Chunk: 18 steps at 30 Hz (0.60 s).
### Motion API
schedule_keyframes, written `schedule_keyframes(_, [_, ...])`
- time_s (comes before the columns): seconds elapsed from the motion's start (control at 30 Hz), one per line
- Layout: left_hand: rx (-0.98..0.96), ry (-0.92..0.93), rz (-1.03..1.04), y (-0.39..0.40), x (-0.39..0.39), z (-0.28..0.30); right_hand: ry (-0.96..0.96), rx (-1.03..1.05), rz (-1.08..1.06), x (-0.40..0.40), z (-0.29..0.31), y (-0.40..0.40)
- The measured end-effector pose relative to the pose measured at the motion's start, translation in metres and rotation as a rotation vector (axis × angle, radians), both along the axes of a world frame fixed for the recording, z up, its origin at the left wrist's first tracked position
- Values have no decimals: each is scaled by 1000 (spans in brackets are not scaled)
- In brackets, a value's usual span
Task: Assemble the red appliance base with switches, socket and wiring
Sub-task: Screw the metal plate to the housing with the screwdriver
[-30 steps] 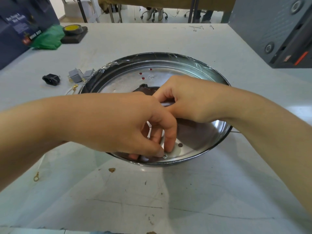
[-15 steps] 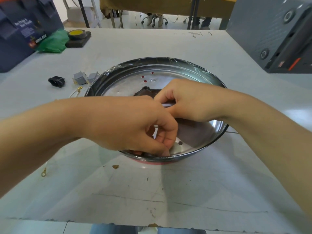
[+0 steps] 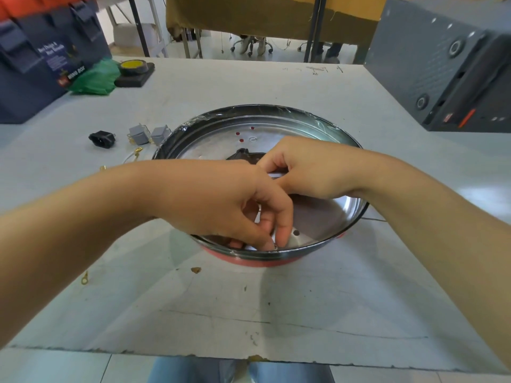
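The red appliance base (image 3: 249, 261), lined with a shiny metal pan (image 3: 326, 228), sits mid-table. My left hand (image 3: 221, 203) reaches into it, thumb and fingertips pinching a small screw (image 3: 275, 246) against the pan's near wall. My right hand (image 3: 312, 170) is curled over the pan's middle and pinches a silvery metal strip (image 3: 276, 175) beside a dark part (image 3: 243, 156). To the left of the base lie the black socket (image 3: 101, 138), two grey switches (image 3: 139, 134) (image 3: 160, 133) and thin wires with gold terminals (image 3: 137, 153), mostly hidden behind my left forearm.
A loose gold ring terminal (image 3: 84, 280) lies near the front left. A dark blue toolbox (image 3: 41, 64), a green bag (image 3: 94, 78) and a yellow tape roll (image 3: 134, 66) stand at the back left. A grey case (image 3: 442, 64) fills the back right. The table's front edge (image 3: 249, 357) is close.
Both hands keep their holds inside the pan; my left fingertips have shifted slightly along the near wall. The view has pulled back, showing the base's red outside.
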State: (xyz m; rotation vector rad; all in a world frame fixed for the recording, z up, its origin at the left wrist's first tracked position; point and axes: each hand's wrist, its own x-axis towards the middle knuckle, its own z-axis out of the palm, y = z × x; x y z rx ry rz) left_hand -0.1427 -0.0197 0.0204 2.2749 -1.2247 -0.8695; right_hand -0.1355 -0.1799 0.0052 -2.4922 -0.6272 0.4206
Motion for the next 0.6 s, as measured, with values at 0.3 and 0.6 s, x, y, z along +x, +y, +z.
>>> schedule_keyframes(0.3, [21, -50, 36, -4, -3, -1, 21, 20, 1, 1, -1, -1])
schedule_keyframes(0.6, [15, -164, 33, -3, -3, -1, 19, 12, 40, 2, 1, -3])
